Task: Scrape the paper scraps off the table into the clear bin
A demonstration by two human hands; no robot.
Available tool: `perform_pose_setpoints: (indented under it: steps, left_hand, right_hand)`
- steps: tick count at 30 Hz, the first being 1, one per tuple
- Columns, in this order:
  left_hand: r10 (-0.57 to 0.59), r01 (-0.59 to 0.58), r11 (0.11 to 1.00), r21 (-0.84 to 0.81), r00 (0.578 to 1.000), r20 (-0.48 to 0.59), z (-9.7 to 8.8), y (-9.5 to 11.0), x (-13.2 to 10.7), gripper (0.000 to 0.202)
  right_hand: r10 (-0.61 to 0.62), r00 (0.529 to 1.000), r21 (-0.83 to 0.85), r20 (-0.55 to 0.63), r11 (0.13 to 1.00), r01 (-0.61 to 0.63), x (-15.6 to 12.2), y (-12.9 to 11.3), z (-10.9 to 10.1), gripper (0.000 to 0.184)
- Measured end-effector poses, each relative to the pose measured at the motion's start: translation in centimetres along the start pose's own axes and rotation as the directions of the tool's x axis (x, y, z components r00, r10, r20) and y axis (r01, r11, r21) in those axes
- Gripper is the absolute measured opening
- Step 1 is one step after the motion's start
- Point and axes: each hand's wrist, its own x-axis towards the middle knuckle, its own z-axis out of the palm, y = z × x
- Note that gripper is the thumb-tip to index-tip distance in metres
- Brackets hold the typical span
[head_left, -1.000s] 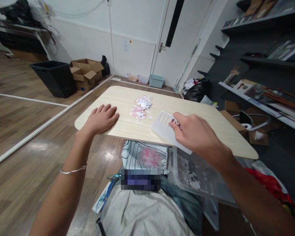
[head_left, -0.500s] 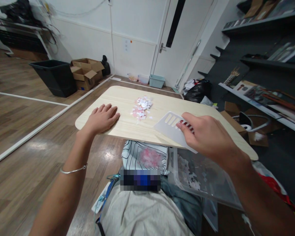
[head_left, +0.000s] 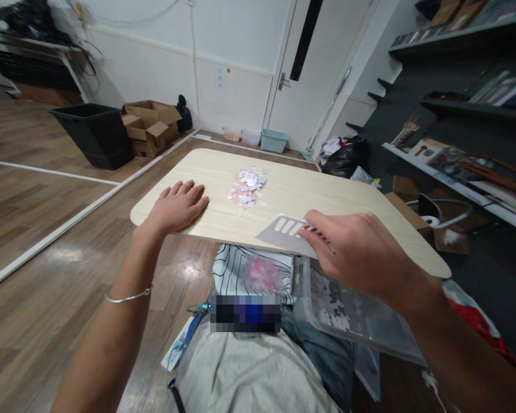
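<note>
My left hand (head_left: 178, 206) lies flat on the left part of a pale wooden table (head_left: 327, 192), fingers spread, holding nothing. In my right hand (head_left: 348, 241) is a white plastic scraper (head_left: 284, 234) with a row of slots, gripped between thumb and fingers. The scraper is tilted at the table's near edge; whether its lower edge touches the surface I cannot tell. A small pile of white and pink paper scraps (head_left: 251, 182) sits on the table between my hands, beyond the scraper.
Below the near edge are a striped cloth bag (head_left: 227, 267) with pink bits (head_left: 264, 273) and a clear plastic bin (head_left: 370, 332) holding scraps. A black trash bin (head_left: 98, 137) and cardboard boxes (head_left: 152, 126) stand left. Dark shelves (head_left: 456, 129) line the right.
My right hand has brought the scraper toward me and slightly left, to the table's near edge, tilting it flatter to view. My left hand and the scrap pile have stayed put.
</note>
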Motion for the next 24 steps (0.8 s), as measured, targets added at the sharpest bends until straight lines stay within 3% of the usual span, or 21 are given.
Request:
perform_pose_setpoints:
  steps: [6, 13, 18, 24]
  left_hand:
    - [-0.005, 0.005, 1.0, -0.008, 1.0, -0.008, -0.1, 0.0, -0.1, 0.076]
    - [0.001, -0.001, 1.0, -0.015, 1.0, -0.015, 0.2, -0.3, 0.1, 0.077]
    - [0.012, -0.012, 1.0, -0.01, 1.0, -0.011, 0.1, -0.4, 0.2, 0.076]
    - [-0.001, 0.001, 1.0, 0.007, 1.0, -0.011, 0.1, -0.1, 0.0, 0.078]
  right_hand:
    - [0.211, 0.977, -0.039, -0.006, 0.977, -0.212, 0.4, 3.0, 0.7, 0.024]
    - [0.206, 0.976, -0.017, 0.077, 0.979, -0.205, -0.1, 4.0, 1.9, 0.026]
    - [0.212, 0.975, 0.012, 0.063, 0.977, -0.213, -3.0, 6.4, 2.4, 0.025]
    - [0.291, 0.939, 0.071, 0.183, 0.949, -0.308, -8.5, 9.4, 0.9, 0.026]
